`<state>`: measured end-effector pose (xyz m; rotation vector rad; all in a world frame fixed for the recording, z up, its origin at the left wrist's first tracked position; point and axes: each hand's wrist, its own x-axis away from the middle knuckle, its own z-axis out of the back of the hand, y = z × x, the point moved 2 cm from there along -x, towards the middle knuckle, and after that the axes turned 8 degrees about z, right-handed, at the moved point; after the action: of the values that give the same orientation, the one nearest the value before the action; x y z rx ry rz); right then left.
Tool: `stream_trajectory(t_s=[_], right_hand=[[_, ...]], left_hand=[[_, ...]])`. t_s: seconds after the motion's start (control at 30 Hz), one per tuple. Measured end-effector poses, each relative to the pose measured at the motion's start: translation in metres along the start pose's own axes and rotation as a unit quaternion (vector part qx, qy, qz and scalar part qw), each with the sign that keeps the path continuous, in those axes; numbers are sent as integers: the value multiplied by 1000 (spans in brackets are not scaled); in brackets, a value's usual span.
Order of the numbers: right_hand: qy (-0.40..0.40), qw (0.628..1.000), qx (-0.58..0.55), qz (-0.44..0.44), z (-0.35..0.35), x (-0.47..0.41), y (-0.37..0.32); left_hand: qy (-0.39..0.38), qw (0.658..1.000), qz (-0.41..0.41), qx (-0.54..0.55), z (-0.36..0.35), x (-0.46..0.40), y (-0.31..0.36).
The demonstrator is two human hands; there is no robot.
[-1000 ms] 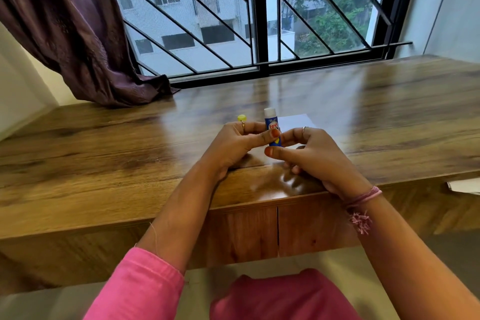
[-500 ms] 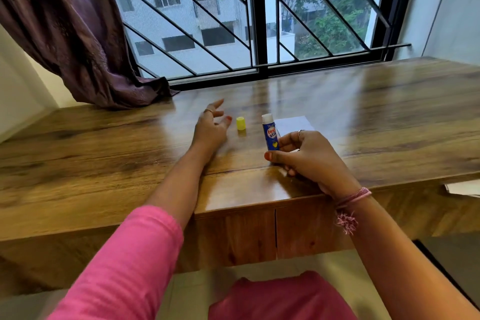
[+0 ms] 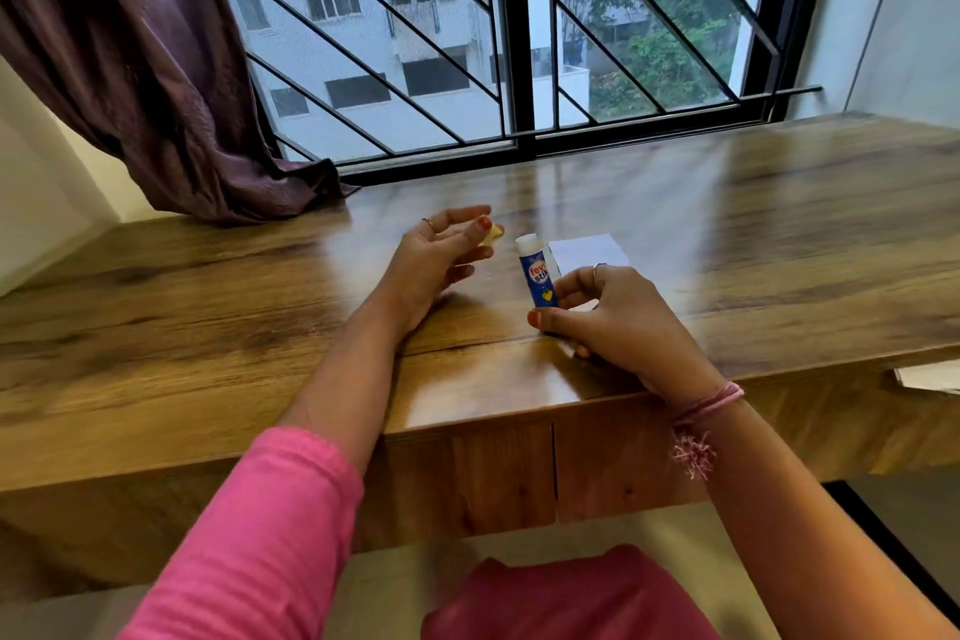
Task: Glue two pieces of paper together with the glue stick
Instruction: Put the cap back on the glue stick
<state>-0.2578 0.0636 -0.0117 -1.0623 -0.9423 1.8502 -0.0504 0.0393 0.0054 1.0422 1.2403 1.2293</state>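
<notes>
Though uncapped, glue stick (image 3: 538,280) upright (paper (image 3: 587,251) behind)

Soft, even daylight enters through the window (image 3: 519,31) at the far side, throwing a broad pale glare across the polished desk (image 3: 727,203). Shadows under the hands are faint. Wide-angle distortion bends the edges; the yellow cap (image 3: 492,236) looks slightly motion-blurred, perhaps. Near corners are dimmer.
</notes>
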Motion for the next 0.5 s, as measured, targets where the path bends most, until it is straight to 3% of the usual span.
stream_trajectory(t_s=[0.07,0.13,0.5], right_hand=[[0,1000,2,5,0,0,0],[0,1000,4,7,0,0,0],[-5,1000,23,15,2,1,0]], left_hand=[[-51,996,5,69,-5,2,3],[-69,996,4,57,-12,3,5],[-92,993,8,72,-15,7,9]])
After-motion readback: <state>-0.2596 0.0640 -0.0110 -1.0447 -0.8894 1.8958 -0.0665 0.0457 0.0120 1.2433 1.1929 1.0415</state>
